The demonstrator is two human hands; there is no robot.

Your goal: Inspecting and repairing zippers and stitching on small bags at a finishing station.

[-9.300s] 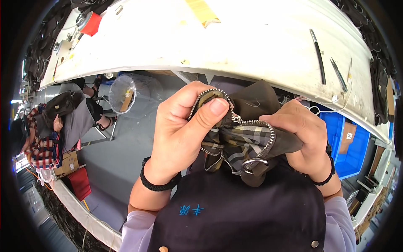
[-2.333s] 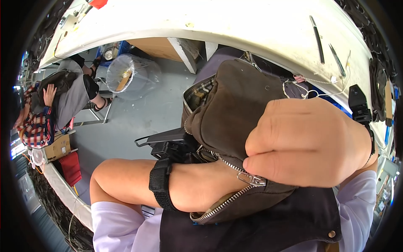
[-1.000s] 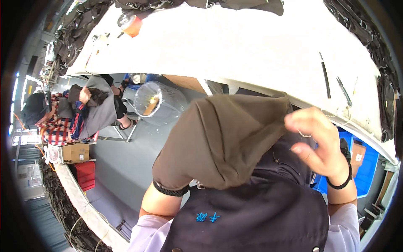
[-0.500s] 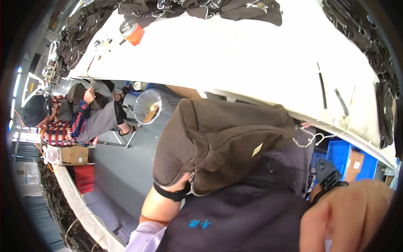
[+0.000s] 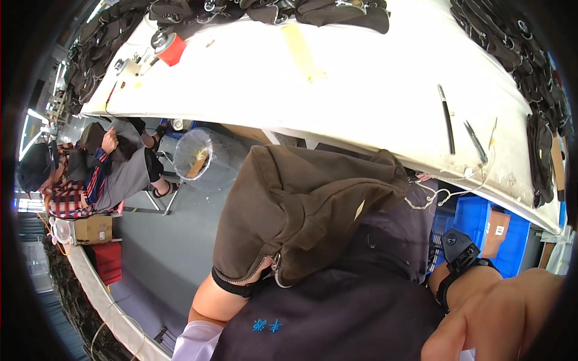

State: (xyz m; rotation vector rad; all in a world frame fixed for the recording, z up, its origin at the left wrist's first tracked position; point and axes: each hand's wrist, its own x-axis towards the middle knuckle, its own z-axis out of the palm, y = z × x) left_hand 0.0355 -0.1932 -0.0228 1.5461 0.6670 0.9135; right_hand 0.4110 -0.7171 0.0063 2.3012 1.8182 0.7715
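A dark brown fabric bag (image 5: pixel 319 192) with a metal zipper and a small pale label lies across my lap. My left forearm (image 5: pixel 211 298) goes in through its unzipped opening, so the left hand and its fingers are hidden inside the bag. The zipper pull (image 5: pixel 276 262) hangs at the edge of this opening. At the lower right, my right hand (image 5: pixel 487 325) is close up, with its fingers curled. Its fingertips run out of the picture, and whatever they might hold cannot be seen. A black strap with a mount (image 5: pixel 460 249) circles the right wrist.
The white table (image 5: pixel 361 78) carries a black pen (image 5: pixel 446 120), snips (image 5: pixel 475 141), cord (image 5: pixel 442 195) and a red container (image 5: pixel 170 49). Dark bags (image 5: pixel 337 12) line its far side. A bin (image 5: pixel 192 156) and a seated person (image 5: pixel 96 168) are to the left. Blue crates (image 5: pixel 512 231) stand underneath.
The view has shifted, so the table and the person appear further left. My left forearm stays inside the bag, whose front has folded slightly. My right hand has dropped a little, showing more wrist.
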